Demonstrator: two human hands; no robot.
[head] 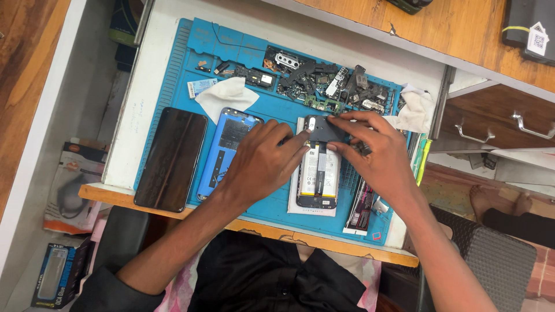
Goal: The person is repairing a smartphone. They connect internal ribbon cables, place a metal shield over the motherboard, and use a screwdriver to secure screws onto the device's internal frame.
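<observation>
An opened phone (317, 176) with its battery showing lies face down on a blue work mat (277, 110). A dark inner cover plate (324, 130) sits over its upper end. My left hand (260, 162) rests on the phone's left side, fingertips touching the plate's left edge. My right hand (376, 156) comes from the right and pinches the plate's top and right edge. Both hands press on the same plate.
A blue phone frame (226, 151) and a black screen panel (171, 159) lie left of my hands. White tissues (226, 96) and several small dark parts (324, 84) fill the mat's far trays. A flat dark strip (362, 208) lies right. A drawer with metal handles (497, 124) is at right.
</observation>
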